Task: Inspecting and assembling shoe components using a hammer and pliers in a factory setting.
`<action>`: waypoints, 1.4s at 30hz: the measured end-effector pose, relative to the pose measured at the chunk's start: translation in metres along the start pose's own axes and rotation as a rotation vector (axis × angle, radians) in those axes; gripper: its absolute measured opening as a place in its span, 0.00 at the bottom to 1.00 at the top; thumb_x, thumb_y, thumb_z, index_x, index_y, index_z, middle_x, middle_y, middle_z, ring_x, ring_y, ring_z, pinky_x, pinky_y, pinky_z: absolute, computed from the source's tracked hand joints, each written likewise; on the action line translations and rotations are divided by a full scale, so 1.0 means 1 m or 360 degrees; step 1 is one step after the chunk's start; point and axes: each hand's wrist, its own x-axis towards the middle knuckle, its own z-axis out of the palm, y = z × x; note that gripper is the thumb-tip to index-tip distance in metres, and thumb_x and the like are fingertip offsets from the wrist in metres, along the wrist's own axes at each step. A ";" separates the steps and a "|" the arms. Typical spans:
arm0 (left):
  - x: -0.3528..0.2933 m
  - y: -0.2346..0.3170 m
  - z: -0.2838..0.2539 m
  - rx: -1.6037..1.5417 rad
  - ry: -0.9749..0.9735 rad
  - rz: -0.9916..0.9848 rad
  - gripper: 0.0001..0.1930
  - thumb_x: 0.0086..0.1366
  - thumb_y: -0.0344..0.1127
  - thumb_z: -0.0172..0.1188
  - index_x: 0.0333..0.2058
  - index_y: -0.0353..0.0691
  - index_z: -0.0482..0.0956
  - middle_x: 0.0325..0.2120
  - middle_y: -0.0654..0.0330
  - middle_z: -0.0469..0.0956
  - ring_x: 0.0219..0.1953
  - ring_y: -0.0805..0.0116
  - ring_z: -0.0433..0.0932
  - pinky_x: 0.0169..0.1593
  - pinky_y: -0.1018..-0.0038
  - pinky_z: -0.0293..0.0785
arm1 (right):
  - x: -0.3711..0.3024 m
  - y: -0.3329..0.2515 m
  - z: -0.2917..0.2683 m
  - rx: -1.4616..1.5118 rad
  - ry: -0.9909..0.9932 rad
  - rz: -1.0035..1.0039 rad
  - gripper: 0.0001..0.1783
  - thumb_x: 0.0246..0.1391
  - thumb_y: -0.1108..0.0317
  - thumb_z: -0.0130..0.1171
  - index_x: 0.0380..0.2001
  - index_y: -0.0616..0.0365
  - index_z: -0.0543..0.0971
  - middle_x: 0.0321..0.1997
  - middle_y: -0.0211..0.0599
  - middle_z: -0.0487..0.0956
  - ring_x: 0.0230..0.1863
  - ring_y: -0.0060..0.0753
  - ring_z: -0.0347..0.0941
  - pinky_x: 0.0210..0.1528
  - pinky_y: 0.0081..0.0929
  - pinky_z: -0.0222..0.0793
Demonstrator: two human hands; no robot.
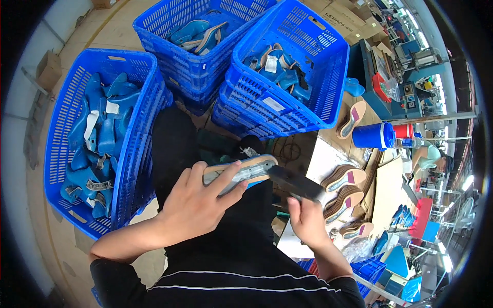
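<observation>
Over my lap, my left hand (197, 197) is closed around a shoe last with an insole (239, 172) lying along its upturned bottom. The insole has a tan rim and a grey middle, and a bit of blue last shows beneath it. In my right hand (308, 220) is a hammer, its dark head (295, 182) reaching left to the toe-side end of the last nearest it. Whether the head touches the insole, I cannot tell. My fist hides most of the hammer's handle.
At left stands a blue crate (138, 123) of blue lasts. Two more stacked crates, a middle one (192, 64) and a right one (287, 105), hold lasts too. On the right-hand table are insole stacks (345, 177), a blue jug (371, 135) and cardboard (385, 190). Another person (429, 156) is farther right.
</observation>
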 end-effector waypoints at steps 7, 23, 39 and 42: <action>0.000 -0.001 0.001 -0.0026 -0.0005 0.0014 0.29 0.59 0.36 0.72 0.61 0.52 0.84 0.71 0.55 0.68 0.50 0.44 0.70 0.48 0.60 0.76 | -0.015 0.007 -0.025 0.0348 0.0581 -0.0005 0.19 0.80 0.53 0.49 0.50 0.59 0.77 0.22 0.24 0.71 0.18 0.18 0.63 0.21 0.21 0.56; 0.002 -0.004 -0.001 0.0060 -0.0081 -0.0017 0.32 0.61 0.30 0.70 0.66 0.54 0.79 0.70 0.54 0.67 0.47 0.47 0.71 0.47 0.61 0.77 | 0.026 -0.023 -0.025 0.0247 0.0188 0.0160 0.15 0.75 0.63 0.55 0.51 0.65 0.78 0.24 0.51 0.81 0.28 0.64 0.81 0.30 0.46 0.73; 0.016 -0.029 0.019 0.0276 0.0520 -0.0541 0.32 0.58 0.26 0.68 0.64 0.33 0.76 0.53 0.50 0.77 0.48 0.51 0.77 0.55 0.57 0.74 | 0.006 -0.009 -0.013 0.0402 0.0109 0.0250 0.16 0.79 0.61 0.49 0.45 0.64 0.78 0.20 0.31 0.75 0.19 0.28 0.72 0.25 0.32 0.66; 0.018 -0.029 0.019 0.0296 0.0517 -0.0518 0.31 0.59 0.27 0.68 0.62 0.34 0.76 0.53 0.51 0.78 0.48 0.50 0.77 0.56 0.58 0.74 | -0.017 0.004 -0.015 0.0854 0.0183 0.0432 0.22 0.82 0.53 0.45 0.36 0.58 0.74 0.15 0.24 0.70 0.15 0.19 0.68 0.19 0.22 0.59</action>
